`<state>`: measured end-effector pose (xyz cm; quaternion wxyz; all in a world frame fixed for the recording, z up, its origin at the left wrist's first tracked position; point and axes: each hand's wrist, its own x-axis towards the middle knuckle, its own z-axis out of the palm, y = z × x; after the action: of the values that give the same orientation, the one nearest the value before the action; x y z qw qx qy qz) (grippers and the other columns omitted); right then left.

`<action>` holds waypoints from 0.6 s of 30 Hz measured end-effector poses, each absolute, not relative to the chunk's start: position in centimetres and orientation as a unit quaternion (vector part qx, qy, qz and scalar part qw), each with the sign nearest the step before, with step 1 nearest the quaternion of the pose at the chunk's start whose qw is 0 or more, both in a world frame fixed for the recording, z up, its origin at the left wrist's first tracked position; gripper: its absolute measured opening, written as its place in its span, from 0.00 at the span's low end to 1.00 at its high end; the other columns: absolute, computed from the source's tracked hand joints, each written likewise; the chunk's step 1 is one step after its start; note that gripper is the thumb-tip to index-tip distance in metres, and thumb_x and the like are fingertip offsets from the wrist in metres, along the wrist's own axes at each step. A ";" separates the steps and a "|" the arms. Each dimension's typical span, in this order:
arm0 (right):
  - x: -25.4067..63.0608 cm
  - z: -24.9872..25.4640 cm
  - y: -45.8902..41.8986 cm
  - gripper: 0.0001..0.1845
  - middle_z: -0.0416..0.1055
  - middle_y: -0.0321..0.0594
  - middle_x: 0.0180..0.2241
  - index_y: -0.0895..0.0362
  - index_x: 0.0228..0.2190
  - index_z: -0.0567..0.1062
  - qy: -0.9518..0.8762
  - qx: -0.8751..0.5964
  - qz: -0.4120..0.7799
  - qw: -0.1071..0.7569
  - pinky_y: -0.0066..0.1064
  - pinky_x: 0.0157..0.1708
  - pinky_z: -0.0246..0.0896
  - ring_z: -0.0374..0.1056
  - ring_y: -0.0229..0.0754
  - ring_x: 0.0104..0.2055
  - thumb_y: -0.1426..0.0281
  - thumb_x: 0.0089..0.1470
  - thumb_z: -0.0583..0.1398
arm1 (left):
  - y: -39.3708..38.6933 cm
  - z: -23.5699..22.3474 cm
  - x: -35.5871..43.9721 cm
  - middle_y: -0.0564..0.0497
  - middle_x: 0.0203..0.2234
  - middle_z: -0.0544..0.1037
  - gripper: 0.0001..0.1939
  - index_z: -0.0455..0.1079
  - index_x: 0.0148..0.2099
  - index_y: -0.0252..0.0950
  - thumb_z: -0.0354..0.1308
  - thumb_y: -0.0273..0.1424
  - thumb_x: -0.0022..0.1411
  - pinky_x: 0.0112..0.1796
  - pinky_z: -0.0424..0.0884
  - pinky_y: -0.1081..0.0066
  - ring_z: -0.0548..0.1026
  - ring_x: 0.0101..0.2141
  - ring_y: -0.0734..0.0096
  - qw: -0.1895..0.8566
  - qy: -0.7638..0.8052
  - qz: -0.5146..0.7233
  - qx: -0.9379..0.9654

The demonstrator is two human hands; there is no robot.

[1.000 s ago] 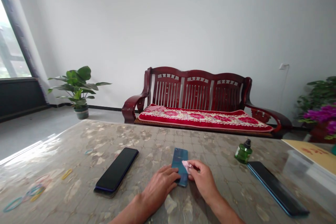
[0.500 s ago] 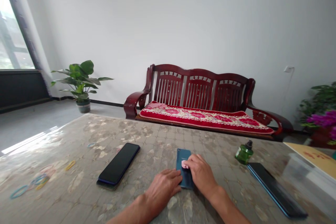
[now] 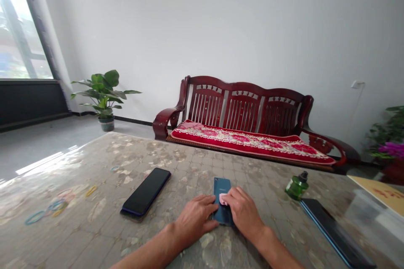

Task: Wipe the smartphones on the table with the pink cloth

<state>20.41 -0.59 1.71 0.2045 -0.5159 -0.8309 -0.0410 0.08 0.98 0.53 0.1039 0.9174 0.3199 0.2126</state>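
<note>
A teal-blue phone point(image 3: 221, 189) lies back up on the patterned table point(image 3: 94, 235), straight ahead of me. My left hand point(image 3: 193, 220) rests flat against its left edge, fingers stretched out, steadying it. My right hand point(image 3: 242, 213) is closed in a pinch on a small pink pad point(image 3: 222, 199), pressed onto the phone's back.
A black phone point(image 3: 146, 191) lies screen up to the left. Another dark phone point(image 3: 334, 232) lies at the right, near a small green bottle point(image 3: 296, 186). Coloured rubber bands point(image 3: 52, 209) are scattered far left. A red wooden bench point(image 3: 249, 130) stands beyond the table.
My right hand has slid the pink pad a little to the left across the phone's back. The head view has shifted slightly, and the left hand stays on the phone's edge.
</note>
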 end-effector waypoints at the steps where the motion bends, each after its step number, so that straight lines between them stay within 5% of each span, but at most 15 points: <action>1: 20.4 1.6 -0.6 0.12 0.70 0.36 0.33 0.51 0.34 0.77 -0.832 -0.514 -0.044 0.206 0.29 0.39 0.53 0.62 0.40 0.39 0.76 0.63 0.54 | 1.0 0.7 0.1 0.50 0.43 0.77 0.07 0.72 0.42 0.39 0.63 0.32 0.60 0.50 0.68 0.67 0.75 0.45 0.61 0.107 0.318 0.206 0.919; 18: 19.3 2.0 1.2 0.12 0.71 0.36 0.34 0.50 0.37 0.77 -0.847 -0.493 -0.047 0.193 0.29 0.40 0.53 0.62 0.40 0.40 0.75 0.63 0.55 | 1.2 1.0 0.0 0.50 0.41 0.76 0.05 0.70 0.40 0.38 0.60 0.34 0.62 0.48 0.69 0.68 0.75 0.43 0.61 0.092 0.296 0.188 0.932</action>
<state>19.26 1.19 2.01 0.1930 -0.4930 -0.8470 -0.0469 -0.02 1.21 0.95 0.0916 0.9321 0.2959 0.1877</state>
